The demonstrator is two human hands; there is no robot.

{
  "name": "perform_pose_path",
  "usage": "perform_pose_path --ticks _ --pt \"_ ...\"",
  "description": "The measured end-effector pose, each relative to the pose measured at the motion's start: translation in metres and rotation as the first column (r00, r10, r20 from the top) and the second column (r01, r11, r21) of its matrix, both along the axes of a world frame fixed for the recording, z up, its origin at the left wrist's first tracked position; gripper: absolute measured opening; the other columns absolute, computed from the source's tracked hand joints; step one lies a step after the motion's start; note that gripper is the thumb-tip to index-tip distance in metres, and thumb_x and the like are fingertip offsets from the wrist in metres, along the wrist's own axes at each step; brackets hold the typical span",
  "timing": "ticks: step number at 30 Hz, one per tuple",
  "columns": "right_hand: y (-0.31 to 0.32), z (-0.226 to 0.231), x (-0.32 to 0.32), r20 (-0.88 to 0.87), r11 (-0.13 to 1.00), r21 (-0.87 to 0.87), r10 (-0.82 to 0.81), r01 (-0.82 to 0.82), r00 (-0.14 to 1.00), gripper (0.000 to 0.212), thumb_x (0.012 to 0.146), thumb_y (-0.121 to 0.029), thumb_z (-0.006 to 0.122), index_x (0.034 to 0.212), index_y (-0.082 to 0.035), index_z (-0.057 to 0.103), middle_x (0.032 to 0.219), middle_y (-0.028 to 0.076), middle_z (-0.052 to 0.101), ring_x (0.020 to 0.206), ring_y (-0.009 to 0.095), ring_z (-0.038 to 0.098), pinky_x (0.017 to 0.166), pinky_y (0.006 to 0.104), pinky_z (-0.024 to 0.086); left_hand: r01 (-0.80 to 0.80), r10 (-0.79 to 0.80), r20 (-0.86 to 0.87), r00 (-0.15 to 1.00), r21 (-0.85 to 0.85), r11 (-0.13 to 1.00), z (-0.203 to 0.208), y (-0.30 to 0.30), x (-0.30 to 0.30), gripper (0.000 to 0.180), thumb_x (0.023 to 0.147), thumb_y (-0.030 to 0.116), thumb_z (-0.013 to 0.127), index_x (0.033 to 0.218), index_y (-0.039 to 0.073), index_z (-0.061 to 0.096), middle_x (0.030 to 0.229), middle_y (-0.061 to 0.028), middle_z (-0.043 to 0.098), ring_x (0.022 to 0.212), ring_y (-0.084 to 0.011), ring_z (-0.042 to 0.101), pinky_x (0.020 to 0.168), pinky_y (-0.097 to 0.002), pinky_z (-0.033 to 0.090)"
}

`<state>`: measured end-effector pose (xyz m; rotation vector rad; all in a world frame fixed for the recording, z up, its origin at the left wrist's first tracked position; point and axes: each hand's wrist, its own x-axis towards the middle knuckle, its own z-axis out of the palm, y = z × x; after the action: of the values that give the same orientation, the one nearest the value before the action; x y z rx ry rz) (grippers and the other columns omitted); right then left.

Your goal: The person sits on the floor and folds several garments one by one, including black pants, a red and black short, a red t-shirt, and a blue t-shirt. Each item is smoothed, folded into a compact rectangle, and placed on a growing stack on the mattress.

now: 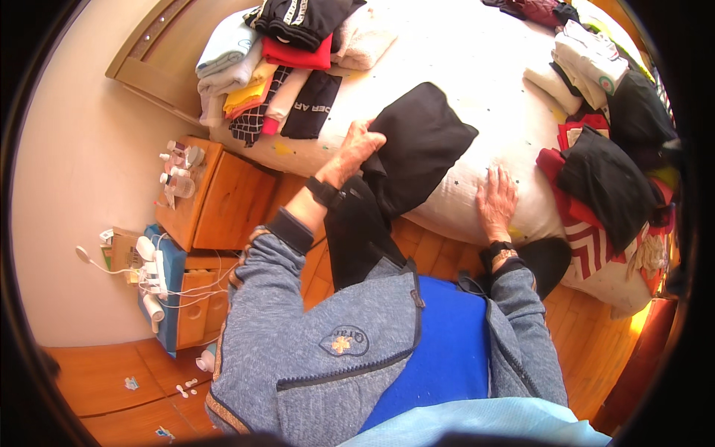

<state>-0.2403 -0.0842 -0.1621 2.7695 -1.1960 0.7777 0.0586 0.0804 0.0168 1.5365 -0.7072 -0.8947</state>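
My left hand is closed on the near left edge of a black folded garment, with the thumb on top. The garment is held over the bed's near edge, and its exact kind does not show. My right hand lies flat, fingers apart, on the white patterned bedcover, holding nothing. Beyond my left hand lies a pile of folded clothes, with a black garment with white lettering nearest it and a red one farther up.
On the right of the bed, a heap of clothes includes a loose black garment and a white folded one. At the left stand a wooden nightstand with small bottles and a blue-covered cabinet with a white power strip and cables.
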Motion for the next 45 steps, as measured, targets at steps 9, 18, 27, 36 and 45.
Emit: perform_pose_path --ticks 9,18,27,36,45 --pt "-0.001 -0.004 0.004 -0.026 0.999 -0.024 -0.032 0.032 0.999 0.061 0.087 -0.03 0.057 0.146 -0.015 0.047 0.151 0.01 0.044 0.141 0.031 0.037 0.118 0.0486 0.026 0.242 0.065 0.741 0.668 -0.299 0.923 0.141 -0.079 0.212 0.02 0.085 0.013 0.062 0.102 0.001 0.064 0.077 0.0015 0.053 0.07 -0.0118 0.051 0.075 -0.0274 0.047" --pt "-0.005 0.001 0.009 -0.018 0.999 -0.02 -0.032 0.032 0.999 0.062 0.083 -0.028 0.054 0.144 -0.015 0.05 0.152 0.01 0.044 0.141 0.03 0.038 0.118 0.0496 0.026 -0.677 -0.351 0.899 -0.261 0.089 0.731 0.085 -0.103 0.378 0.065 0.093 0.014 0.049 0.151 0.039 0.033 0.159 -0.0069 0.032 0.144 -0.0423 0.031 0.103 -0.0666 0.036" --pt "-0.007 -0.008 0.003 0.007 0.999 0.026 -0.035 0.035 0.999 0.063 0.079 -0.025 0.063 0.14 -0.015 0.051 0.15 0.01 0.044 0.14 0.029 0.04 0.117 0.0493 0.029 -0.53 -0.384 0.763 -0.519 0.066 0.846 0.03 -0.099 0.408 0.079 0.083 0.02 0.057 0.155 0.037 0.029 0.159 -0.0018 0.03 0.129 -0.0431 0.042 0.094 -0.0647 0.044" --pt "-0.004 -0.001 0.0 0.103 0.999 -0.004 -0.046 0.047 0.994 0.059 0.082 -0.031 0.06 0.139 -0.015 0.053 0.144 0.012 0.048 0.136 0.029 0.043 0.116 0.0477 0.029 -0.318 -0.143 0.904 -0.402 0.008 0.948 -0.031 -0.096 0.264 0.082 0.085 0.033 0.06 0.159 0.031 0.025 0.168 0.0013 0.016 0.151 -0.0308 0.022 0.109 -0.0721 0.025" --pt "-0.021 0.061 -0.018 0.403 0.931 0.335 -0.004 -0.143 0.915 0.045 0.081 -0.018 0.067 0.124 -0.007 0.062 0.13 0.015 0.06 0.123 0.033 0.054 0.109 0.0463 0.039 0.084 -0.734 0.648 0.201 0.735 0.672 -0.124 -0.054 -0.025 0.084 0.088 0.037 0.069 0.157 0.012 0.027 0.164 -0.0143 0.025 0.151 -0.0369 0.023 0.116 -0.065 0.023"
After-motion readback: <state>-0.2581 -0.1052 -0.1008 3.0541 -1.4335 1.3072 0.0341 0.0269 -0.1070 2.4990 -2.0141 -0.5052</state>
